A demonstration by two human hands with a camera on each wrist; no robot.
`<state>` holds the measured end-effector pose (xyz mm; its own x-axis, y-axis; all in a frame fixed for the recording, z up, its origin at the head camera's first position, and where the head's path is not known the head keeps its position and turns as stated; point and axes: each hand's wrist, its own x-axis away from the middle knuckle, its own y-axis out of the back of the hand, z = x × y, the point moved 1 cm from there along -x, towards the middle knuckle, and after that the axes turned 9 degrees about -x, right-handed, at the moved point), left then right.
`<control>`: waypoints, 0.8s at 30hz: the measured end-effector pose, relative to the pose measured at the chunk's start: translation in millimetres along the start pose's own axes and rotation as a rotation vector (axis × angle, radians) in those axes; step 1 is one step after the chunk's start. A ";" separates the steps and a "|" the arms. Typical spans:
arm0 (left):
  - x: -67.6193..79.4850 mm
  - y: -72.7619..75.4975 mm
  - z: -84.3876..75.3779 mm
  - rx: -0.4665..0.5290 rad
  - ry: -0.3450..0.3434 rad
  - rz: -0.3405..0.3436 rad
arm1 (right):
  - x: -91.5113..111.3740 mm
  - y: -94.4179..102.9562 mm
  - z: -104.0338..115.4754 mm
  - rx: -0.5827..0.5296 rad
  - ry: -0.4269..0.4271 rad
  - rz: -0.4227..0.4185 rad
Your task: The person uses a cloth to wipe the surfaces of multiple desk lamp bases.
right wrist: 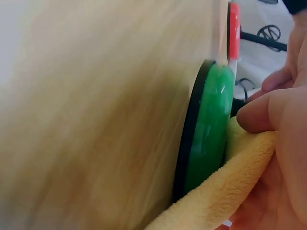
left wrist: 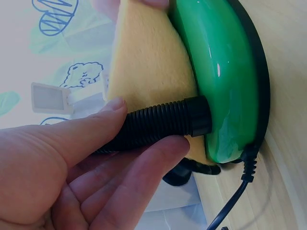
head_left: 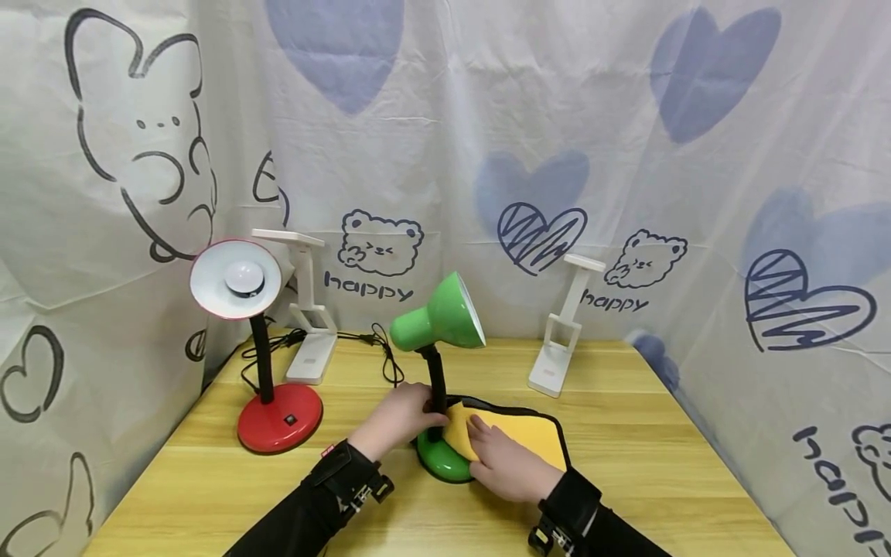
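A green desk lamp stands upright near the middle of the table. My left hand grips its black ribbed neck low down, thumb on one side and fingers curled on the other. In my right hand is a yellow plush cloth with black edging, pinched between thumb and fingers. Part of the cloth lies over the lamp's round green base, beside the neck; the rest spreads to the right across the table. The right fingertips are partly hidden under the cloth in the right wrist view.
A red desk lamp stands at the left. Behind it is a white folding lamp, with black cords nearby. Another white folding lamp stands at the back right. Printed curtains hang round the wooden table.
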<state>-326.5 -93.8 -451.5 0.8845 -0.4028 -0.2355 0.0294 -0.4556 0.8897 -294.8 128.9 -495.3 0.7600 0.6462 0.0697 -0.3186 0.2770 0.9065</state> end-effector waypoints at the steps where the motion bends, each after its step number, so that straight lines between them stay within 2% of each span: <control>1: -0.1 -0.3 -0.1 0.001 0.005 0.003 | 2.8 0.0 1.5 0.003 -0.007 0.006; 6: 0.3 0.0 -0.9 0.015 0.016 0.011 | 16.4 1.0 10.7 0.008 -0.019 0.016; 15: 0.7 -0.9 -0.8 -0.012 0.038 0.028 | 37.6 -0.7 22.3 0.012 0.058 0.005; 19: 0.3 -1.2 -1.4 -0.030 0.036 0.022 | 35.2 -2.4 22.1 0.061 0.066 -0.032; 24: 0.3 -1.0 -1.6 -0.037 0.026 0.016 | 23.0 -4.4 16.6 0.080 -0.016 -0.032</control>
<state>-325.5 -92.2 -451.8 0.8969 -0.3886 -0.2111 0.0320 -0.4191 0.9074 -266.5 130.7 -490.8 0.7783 0.6262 0.0466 -0.2486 0.2392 0.9386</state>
